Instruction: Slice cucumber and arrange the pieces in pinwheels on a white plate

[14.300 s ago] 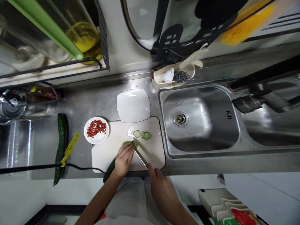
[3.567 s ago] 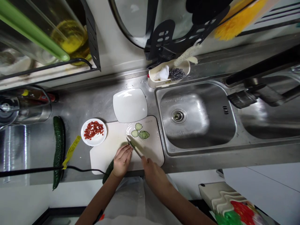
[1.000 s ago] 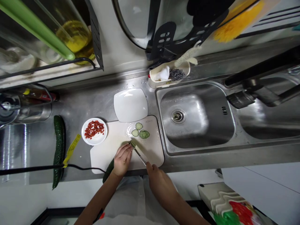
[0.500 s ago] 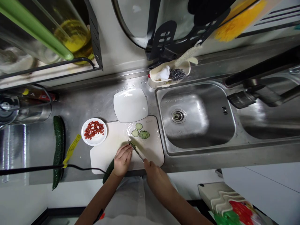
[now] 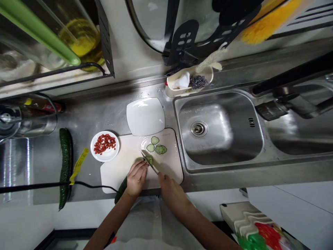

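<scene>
My left hand [image 5: 137, 177] is closed over a dark green cucumber [image 5: 121, 191] on the white cutting board [image 5: 114, 173], its fingertips close beside the blade. The cucumber's far end sticks out under my wrist; its middle is hidden. In my right hand [image 5: 170, 191] is the handle of a knife [image 5: 150, 162], whose blade slants across the cut end. A fresh cucumber slice [image 5: 149, 160] lies against the right side of the blade. Several more cucumber slices [image 5: 160, 149] rest near the board's upper right, some overlapping.
A white square plate [image 5: 145, 118] touches the board's far edge. A small white dish [image 5: 105, 158] of red berries overlaps the board's left corner. Another whole cucumber [image 5: 65, 166] lies left, crossed by a black cable [image 5: 88, 186]. The steel sink [image 5: 221, 132] is to the right.
The knife has moved down and slightly left through the cucumber's end. A slice now shows to the right of the blade. My left hand has barely moved.
</scene>
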`<move>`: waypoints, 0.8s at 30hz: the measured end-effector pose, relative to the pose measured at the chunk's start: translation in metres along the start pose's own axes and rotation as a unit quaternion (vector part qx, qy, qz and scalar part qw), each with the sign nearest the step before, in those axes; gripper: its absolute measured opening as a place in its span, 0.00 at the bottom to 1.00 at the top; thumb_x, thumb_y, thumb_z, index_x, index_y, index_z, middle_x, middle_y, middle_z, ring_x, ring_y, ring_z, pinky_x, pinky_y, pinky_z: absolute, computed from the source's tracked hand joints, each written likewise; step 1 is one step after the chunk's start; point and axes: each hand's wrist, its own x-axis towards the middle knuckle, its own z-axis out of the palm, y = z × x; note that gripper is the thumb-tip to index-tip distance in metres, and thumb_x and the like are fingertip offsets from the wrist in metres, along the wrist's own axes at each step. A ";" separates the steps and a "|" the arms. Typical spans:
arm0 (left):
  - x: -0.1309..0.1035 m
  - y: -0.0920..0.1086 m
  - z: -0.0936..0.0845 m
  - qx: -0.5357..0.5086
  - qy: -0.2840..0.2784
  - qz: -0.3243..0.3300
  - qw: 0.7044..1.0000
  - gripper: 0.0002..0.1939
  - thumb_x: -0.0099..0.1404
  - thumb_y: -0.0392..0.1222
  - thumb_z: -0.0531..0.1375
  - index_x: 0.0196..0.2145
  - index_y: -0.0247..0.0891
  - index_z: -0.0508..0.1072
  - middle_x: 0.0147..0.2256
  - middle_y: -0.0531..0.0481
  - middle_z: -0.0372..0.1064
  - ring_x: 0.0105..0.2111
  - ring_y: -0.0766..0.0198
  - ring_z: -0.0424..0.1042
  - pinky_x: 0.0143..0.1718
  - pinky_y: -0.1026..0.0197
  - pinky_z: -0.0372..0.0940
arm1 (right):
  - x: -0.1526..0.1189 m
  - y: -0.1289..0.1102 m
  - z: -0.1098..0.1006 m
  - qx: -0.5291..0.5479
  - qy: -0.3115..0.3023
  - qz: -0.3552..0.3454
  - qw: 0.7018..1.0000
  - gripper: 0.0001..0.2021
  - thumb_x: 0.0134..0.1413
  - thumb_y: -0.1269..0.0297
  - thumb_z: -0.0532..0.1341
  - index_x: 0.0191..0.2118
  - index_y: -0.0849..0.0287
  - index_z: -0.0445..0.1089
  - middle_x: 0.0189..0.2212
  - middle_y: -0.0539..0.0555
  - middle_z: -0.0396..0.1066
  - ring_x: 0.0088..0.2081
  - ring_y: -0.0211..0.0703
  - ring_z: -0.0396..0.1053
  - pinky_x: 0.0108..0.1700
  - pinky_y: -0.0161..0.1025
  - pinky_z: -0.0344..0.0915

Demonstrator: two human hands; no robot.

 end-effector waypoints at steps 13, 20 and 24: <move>-0.001 0.002 0.001 0.009 -0.006 -0.005 1.000 0.14 0.65 0.32 0.54 0.47 0.38 0.72 0.43 0.46 0.73 0.48 0.59 0.71 0.50 0.50 0.68 | 0.013 -0.003 0.012 0.004 -0.013 0.023 1.000 0.22 0.58 0.78 0.42 0.54 0.63 0.61 0.41 0.60 0.71 0.40 0.45 0.71 0.39 0.37 0.64; -0.003 0.003 0.003 0.015 0.002 -0.010 1.000 0.14 0.64 0.31 0.55 0.46 0.38 0.71 0.44 0.46 0.73 0.49 0.60 0.70 0.52 0.50 0.67 | 0.005 0.004 0.009 -0.028 0.004 0.043 0.999 0.21 0.60 0.76 0.43 0.57 0.61 0.59 0.41 0.60 0.71 0.40 0.44 0.71 0.36 0.35 0.63; -0.003 0.004 0.003 0.016 -0.008 -0.016 1.000 0.14 0.64 0.31 0.55 0.46 0.37 0.71 0.44 0.45 0.72 0.49 0.60 0.69 0.52 0.50 0.66 | -0.001 0.012 0.003 -0.046 0.012 0.071 0.996 0.19 0.59 0.77 0.45 0.54 0.58 0.60 0.39 0.57 0.71 0.38 0.42 0.72 0.32 0.33 0.62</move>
